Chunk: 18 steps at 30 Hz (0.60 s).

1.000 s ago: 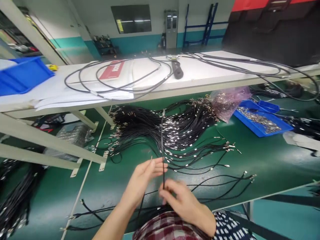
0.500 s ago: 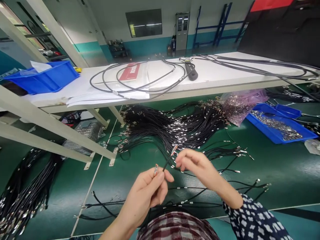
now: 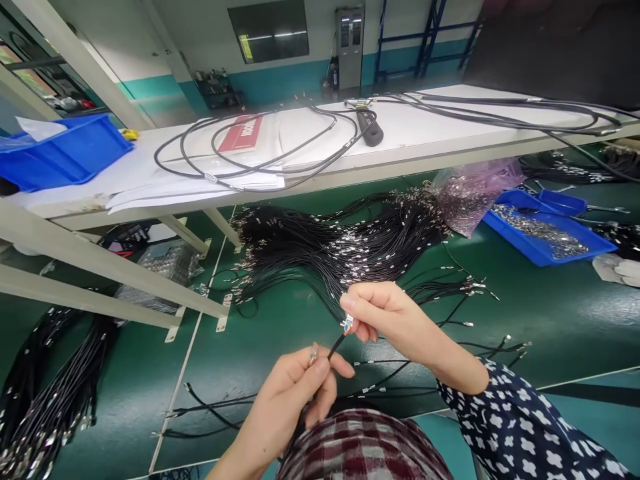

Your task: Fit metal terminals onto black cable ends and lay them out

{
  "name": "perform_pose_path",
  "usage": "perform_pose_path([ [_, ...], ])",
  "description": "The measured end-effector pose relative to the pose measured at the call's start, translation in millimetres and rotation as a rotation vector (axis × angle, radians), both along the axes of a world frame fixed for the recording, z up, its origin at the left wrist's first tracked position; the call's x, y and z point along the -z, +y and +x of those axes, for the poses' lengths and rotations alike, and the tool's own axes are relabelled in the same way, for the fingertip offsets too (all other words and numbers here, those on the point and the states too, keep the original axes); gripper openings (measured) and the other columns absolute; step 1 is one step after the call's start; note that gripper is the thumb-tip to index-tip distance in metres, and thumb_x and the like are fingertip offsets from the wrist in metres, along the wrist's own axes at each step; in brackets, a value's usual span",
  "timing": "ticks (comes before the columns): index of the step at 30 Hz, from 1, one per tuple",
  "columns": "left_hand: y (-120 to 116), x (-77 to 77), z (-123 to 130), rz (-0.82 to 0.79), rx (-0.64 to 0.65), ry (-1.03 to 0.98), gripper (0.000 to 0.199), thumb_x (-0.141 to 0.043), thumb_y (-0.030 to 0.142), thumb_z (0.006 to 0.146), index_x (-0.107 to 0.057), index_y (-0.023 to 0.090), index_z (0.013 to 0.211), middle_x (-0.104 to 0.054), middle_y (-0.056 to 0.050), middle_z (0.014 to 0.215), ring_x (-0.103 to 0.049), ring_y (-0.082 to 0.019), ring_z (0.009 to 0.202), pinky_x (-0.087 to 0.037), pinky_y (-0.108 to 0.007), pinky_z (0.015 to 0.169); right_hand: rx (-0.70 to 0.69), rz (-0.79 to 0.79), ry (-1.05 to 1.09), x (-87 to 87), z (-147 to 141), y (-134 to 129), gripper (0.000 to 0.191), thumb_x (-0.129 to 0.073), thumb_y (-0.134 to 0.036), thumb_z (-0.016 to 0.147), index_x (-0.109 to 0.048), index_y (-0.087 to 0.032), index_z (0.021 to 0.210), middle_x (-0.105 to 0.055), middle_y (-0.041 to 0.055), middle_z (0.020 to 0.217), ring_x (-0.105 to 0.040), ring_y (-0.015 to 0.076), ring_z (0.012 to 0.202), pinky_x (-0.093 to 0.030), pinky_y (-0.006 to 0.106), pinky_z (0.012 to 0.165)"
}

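Over the green surface [image 3: 270, 327], the left hand [image 3: 295, 387] has its fingers pinched on the black cord [image 3: 337, 347]; a firm, soft grip seems best. The right hand [image 3: 400, 323] has its fingers clamped at the shiny tip [image 3: 348, 323]: pull gently, without bending.

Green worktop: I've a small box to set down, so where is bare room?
The widest bare patch of the green worktop lies at right, between the blue plastic tray and the front edge. A smaller one lies between the white metal foot and left hand. The middle is crowded with heaped thin black cables; loose ones cross the front.
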<state>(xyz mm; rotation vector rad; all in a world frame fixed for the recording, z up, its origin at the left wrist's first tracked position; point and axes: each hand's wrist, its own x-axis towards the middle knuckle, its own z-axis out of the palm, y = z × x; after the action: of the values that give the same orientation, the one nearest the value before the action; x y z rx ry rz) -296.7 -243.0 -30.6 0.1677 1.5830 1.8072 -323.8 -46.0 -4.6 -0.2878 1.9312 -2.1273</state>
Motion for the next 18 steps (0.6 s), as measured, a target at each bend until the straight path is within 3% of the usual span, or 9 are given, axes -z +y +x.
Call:
perform_pose_path([
  [2, 2, -2.1, 4, -0.054, -0.061, 0.167, 0.032, -0.046, 0.038, 0.095, -0.070, 0.016, 0.099, -0.060, -0.005, 0.070, -0.052, -0.015, 0.060, -0.041, -0.026, 0.059, 0.034, 0.028, 0.036, -2.1, 3, -1, 0.040, -0.053, -0.038, 0.094, -0.054, -0.016, 0.061, -0.051, -0.0038, 0.054, -0.046, 0.0069, 0.049, -0.035, 0.018, 0.046],
  [4, 3, -6.5, 9, -0.173, -0.204, 0.463, 0.030, -0.047, 0.030, 0.095, -0.070, 0.020, 0.110, -0.063, -0.009, 0.087, -0.056, -0.020, 0.078, -0.043, -0.030, 0.072, 0.076, 0.080, 0.079, -3.7, 7, -2, 0.041, -0.053, -0.037, 0.095, -0.050, -0.017, 0.059, -0.050, -0.0040, 0.054, -0.047, 0.0076, 0.051, -0.036, 0.019, 0.049],
  [7, 4, -12.5, 17, -0.339, -0.387, 0.839, 0.039, -0.047, 0.018, 0.092, -0.062, 0.025, 0.128, -0.059, -0.006, 0.080, -0.050, -0.019, 0.068, -0.041, -0.031, 0.066, 0.131, 0.187, 0.122, -4.8, 12, -3, 0.043, -0.052, -0.037, 0.095, -0.047, -0.018, 0.057, -0.050, -0.0039, 0.055, -0.050, 0.0090, 0.056, -0.037, 0.021, 0.052],
  [9, 2, -13.2, 19, -0.396, -0.310, 0.973, 0.048, -0.049, 0.012, 0.090, -0.057, 0.025, 0.135, -0.059, -0.005, 0.073, -0.050, -0.020, 0.063, -0.041, -0.031, 0.063, 0.153, 0.239, 0.141, -4.6, 14, -4, 0.044, -0.052, -0.038, 0.095, -0.046, -0.018, 0.057, -0.049, -0.0042, 0.055, -0.047, 0.0088, 0.054, -0.035, 0.022, 0.051],
  [12, 0, -8.7, 14, -0.467, -0.073, 1.197, 0.062, -0.050, 0.006, 0.086, -0.043, 0.024, 0.145, -0.061, -0.006, 0.075, -0.053, -0.021, 0.067, -0.040, -0.032, 0.064, 0.175, 0.254, 0.144, -2.5, 16, -5, 0.045, -0.051, -0.041, 0.095, -0.045, -0.018, 0.057, -0.048, -0.0047, 0.054, -0.040, 0.0085, 0.052, -0.032, 0.023, 0.049],
  [15, 1, -3.9, 5, -0.553, 0.017, 1.370, 0.070, -0.050, 0.007, 0.087, -0.030, 0.026, 0.151, -0.059, -0.005, 0.075, -0.051, -0.020, 0.065, -0.036, -0.030, 0.060, 0.180, 0.268, 0.119, 1.3, 17, -7, 0.046, -0.051, -0.042, 0.095, -0.046, -0.018, 0.056, -0.048, -0.0045, 0.054, -0.041, 0.0087, 0.052, -0.032, 0.023, 0.049],
  [18, -1, -7.1, 2, -0.550, 0.071, 1.368, 0.063, -0.051, 0.010, 0.088, -0.039, 0.029, 0.147, -0.059, -0.005, 0.076, -0.050, -0.020, 0.066, -0.036, -0.030, 0.059, 0.182, 0.291, 0.091, 5.4, 15, -4, 0.045, -0.053, -0.042, 0.094, -0.050, -0.018, 0.056, -0.050, -0.0039, 0.053, -0.042, 0.0087, 0.051, -0.033, 0.023, 0.048],
])
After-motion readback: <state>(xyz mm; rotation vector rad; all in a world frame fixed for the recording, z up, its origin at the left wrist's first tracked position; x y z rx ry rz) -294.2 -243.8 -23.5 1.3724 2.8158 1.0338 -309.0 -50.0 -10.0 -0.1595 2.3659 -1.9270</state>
